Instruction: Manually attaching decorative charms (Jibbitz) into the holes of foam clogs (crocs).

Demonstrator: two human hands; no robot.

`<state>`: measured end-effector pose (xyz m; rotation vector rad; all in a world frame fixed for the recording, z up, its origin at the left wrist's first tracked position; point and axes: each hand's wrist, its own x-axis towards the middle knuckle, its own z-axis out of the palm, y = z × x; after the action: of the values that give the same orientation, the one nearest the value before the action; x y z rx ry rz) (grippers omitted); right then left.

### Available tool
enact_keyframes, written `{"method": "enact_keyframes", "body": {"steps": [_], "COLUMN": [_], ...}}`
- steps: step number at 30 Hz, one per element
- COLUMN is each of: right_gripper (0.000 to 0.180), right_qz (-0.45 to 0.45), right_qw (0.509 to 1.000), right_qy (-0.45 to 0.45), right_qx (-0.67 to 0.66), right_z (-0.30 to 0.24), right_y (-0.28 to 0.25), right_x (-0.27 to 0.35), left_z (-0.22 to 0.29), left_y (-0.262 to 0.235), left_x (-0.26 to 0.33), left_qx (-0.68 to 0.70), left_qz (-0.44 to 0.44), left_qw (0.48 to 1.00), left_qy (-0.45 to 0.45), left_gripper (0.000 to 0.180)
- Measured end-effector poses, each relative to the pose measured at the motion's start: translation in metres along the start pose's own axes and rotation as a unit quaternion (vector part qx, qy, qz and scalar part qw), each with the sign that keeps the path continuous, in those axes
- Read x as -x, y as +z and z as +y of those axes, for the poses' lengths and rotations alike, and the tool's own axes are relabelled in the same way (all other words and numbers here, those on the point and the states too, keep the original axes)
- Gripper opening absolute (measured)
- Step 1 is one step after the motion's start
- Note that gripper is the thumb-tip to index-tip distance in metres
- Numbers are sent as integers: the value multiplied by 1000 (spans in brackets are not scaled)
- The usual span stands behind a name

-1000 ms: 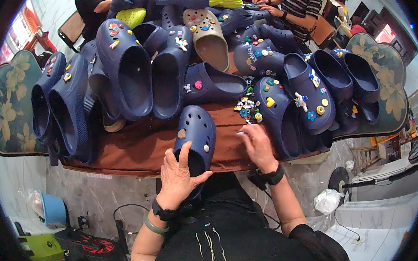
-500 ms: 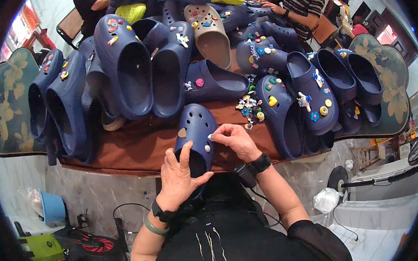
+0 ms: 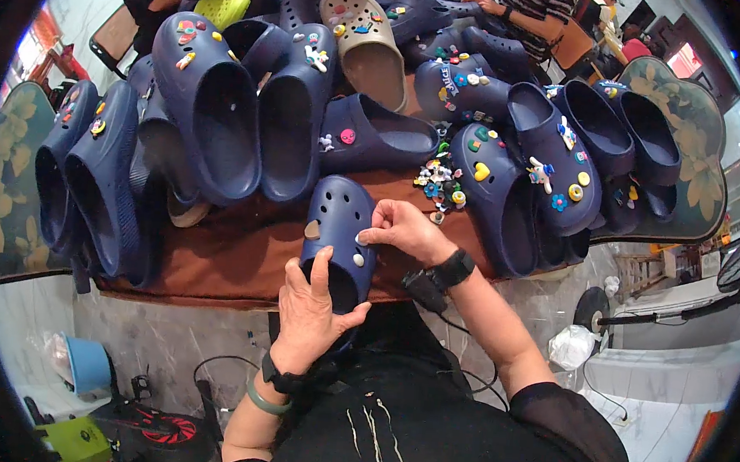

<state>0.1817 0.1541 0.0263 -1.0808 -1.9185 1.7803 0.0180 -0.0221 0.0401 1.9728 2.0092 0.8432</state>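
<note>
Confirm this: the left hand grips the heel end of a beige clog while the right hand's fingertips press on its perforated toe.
One thing is off: the clog in hand is navy blue, not beige. The head view shows the left hand gripping its heel end and the right hand with fingertips on its perforated toe. The beige clog lies farther back in the pile, untouched.
</note>
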Motion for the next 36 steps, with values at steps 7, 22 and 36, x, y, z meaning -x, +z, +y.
{"method": "enact_keyframes", "body": {"steps": [7,22,36], "right_gripper": [18,15,17], "right_qz": [145,393,311], "right_qw": [982,797,898], "right_qy": [-10,-172,-296], "right_qx": [-123,425,92], "right_z": [-2,62,17], "right_y": [37,-29,25], "right_x": [36,66,39], "left_z": [6,9,4], "left_y": [-3,-22,-14], "left_x": [-2,9,12], "left_qx": [-23,7,6], "left_qz": [3,-67,-63], "left_qw": [1000,998,998], "left_qy": [-16,2,-5], "left_gripper": [106,105,107]}}
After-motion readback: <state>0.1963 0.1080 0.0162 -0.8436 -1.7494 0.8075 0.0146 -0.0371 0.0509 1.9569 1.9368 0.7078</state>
